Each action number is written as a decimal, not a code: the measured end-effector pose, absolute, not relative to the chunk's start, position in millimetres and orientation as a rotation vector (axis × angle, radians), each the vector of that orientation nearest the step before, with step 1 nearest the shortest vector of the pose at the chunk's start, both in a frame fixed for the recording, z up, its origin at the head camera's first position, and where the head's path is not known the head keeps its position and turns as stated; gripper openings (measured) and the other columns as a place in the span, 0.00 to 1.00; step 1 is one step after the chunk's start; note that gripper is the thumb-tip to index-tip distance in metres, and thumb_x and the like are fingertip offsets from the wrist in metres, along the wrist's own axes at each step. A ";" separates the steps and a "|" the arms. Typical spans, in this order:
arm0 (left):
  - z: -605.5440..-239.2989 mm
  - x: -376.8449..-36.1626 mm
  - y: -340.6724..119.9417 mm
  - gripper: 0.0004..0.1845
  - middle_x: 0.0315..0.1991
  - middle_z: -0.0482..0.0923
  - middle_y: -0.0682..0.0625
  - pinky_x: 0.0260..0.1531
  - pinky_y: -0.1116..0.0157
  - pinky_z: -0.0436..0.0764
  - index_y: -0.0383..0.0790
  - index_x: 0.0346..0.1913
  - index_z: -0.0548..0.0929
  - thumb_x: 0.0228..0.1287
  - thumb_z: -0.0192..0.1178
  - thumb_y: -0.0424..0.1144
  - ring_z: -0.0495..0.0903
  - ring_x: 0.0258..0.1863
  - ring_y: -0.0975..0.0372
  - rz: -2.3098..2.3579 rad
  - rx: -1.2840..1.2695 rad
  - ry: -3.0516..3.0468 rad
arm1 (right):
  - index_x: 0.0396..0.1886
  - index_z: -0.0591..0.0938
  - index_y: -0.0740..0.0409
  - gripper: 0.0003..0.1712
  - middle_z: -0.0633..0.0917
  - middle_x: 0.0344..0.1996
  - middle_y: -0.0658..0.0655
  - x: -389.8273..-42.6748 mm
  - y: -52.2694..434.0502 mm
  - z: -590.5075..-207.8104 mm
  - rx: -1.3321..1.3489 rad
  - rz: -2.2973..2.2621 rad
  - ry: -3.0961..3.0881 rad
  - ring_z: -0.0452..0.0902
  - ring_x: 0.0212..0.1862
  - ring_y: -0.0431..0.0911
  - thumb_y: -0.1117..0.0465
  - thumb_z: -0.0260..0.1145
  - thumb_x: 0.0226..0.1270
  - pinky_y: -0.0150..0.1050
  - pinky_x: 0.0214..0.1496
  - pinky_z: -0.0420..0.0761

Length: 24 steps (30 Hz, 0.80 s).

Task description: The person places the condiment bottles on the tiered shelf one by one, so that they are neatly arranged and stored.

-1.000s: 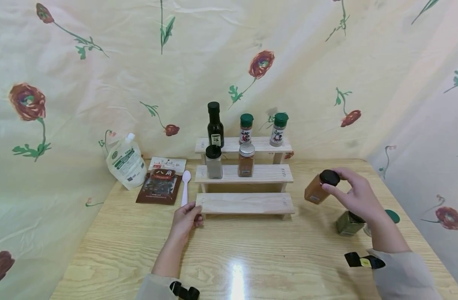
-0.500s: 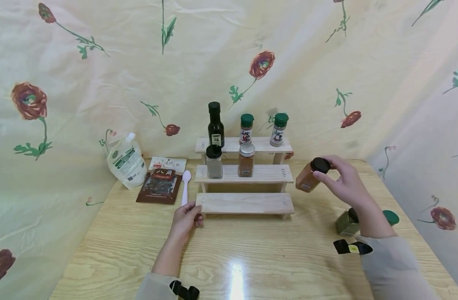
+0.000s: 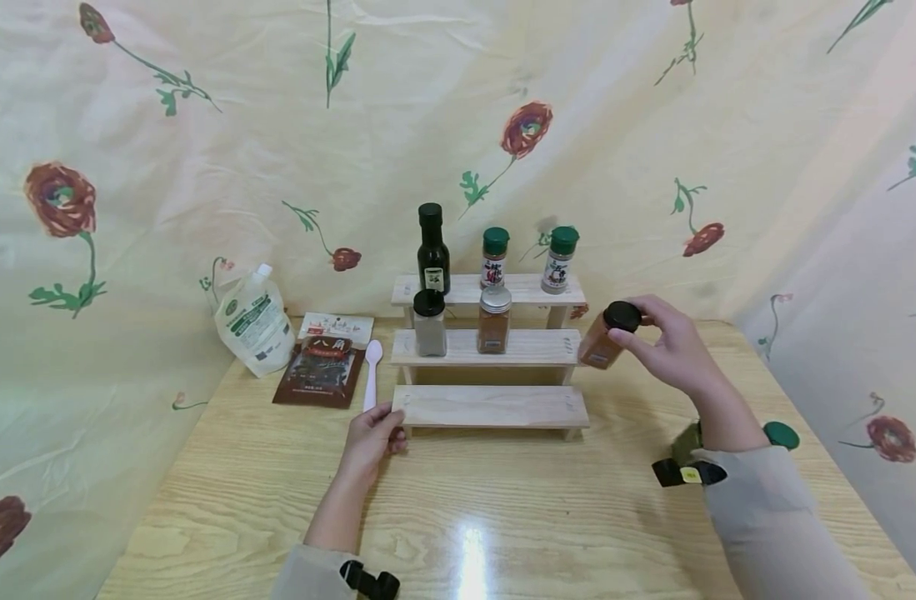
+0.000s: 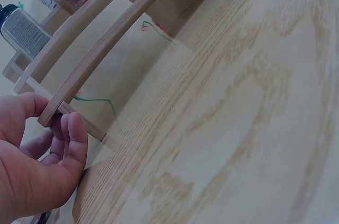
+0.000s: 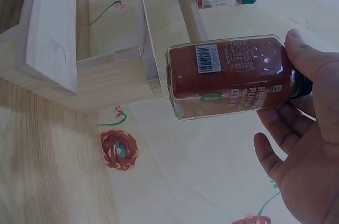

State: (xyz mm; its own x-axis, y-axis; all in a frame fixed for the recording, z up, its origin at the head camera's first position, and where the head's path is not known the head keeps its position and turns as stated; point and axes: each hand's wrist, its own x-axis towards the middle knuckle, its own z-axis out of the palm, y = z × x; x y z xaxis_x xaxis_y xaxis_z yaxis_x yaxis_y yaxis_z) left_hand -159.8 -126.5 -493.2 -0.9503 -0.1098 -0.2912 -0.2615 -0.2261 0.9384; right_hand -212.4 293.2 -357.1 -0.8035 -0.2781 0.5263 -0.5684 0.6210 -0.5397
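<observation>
My right hand [image 3: 656, 342] grips a glass spice jar [image 3: 596, 346] of red-brown powder by its black cap, tilted in the air just right of the wooden three-step rack [image 3: 491, 406], level with the middle step. The right wrist view shows the jar [image 5: 230, 75] lying sideways in that hand [image 5: 302, 144], beside the rack's right end [image 5: 53, 28]. My left hand [image 3: 371, 437] pinches the left end of the lowest step, thumb on top and fingers beneath; the left wrist view shows this hand [image 4: 42, 155] on the step [image 4: 106, 49].
A dark bottle [image 3: 432, 250] and two green-capped shakers [image 3: 493, 258] stand on the top step, two jars [image 3: 429, 323] on the middle one. A pouch [image 3: 253, 321], a spice packet [image 3: 321, 371] and a white spoon [image 3: 371, 375] lie to the left. A green lid [image 3: 782, 434] lies by my right forearm.
My right hand has carried the jar up and to the left, from over the table's right side to the rack's right end. The left hand has not moved.
</observation>
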 end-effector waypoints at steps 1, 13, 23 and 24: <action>-493.5 -159.6 -126.6 0.21 0.30 0.76 0.48 0.23 0.72 0.83 0.21 0.62 0.73 0.72 0.59 0.31 0.78 0.24 0.66 2.340 -0.455 1.888 | 0.55 0.80 0.66 0.19 0.82 0.47 0.59 -214.3 292.2 -357.0 0.680 1.014 -2.454 0.72 0.48 0.30 0.68 0.72 0.66 0.25 0.51 0.72; -495.8 -160.8 -126.6 0.20 0.32 0.76 0.47 0.24 0.72 0.84 0.21 0.61 0.73 0.73 0.58 0.31 0.77 0.24 0.65 2.337 -0.466 1.894 | 0.55 0.81 0.66 0.21 0.84 0.47 0.61 -239.3 277.7 -359.7 0.748 1.038 -2.502 0.71 0.46 0.33 0.73 0.73 0.61 0.36 0.50 0.76; -496.4 -161.9 -126.3 0.18 0.29 0.76 0.47 0.24 0.72 0.84 0.22 0.59 0.76 0.72 0.59 0.30 0.77 0.24 0.65 2.334 -0.488 1.898 | 0.56 0.81 0.64 0.20 0.84 0.49 0.60 -249.0 264.0 -348.9 0.820 1.074 -2.561 0.74 0.47 0.40 0.69 0.72 0.65 0.39 0.49 0.77; -496.3 -161.9 -126.4 0.18 0.29 0.76 0.47 0.24 0.72 0.84 0.21 0.59 0.75 0.72 0.59 0.30 0.77 0.23 0.65 2.336 -0.481 1.898 | 0.56 0.81 0.64 0.19 0.84 0.49 0.60 -250.2 263.1 -348.6 0.829 1.076 -2.568 0.74 0.47 0.41 0.69 0.72 0.65 0.41 0.49 0.77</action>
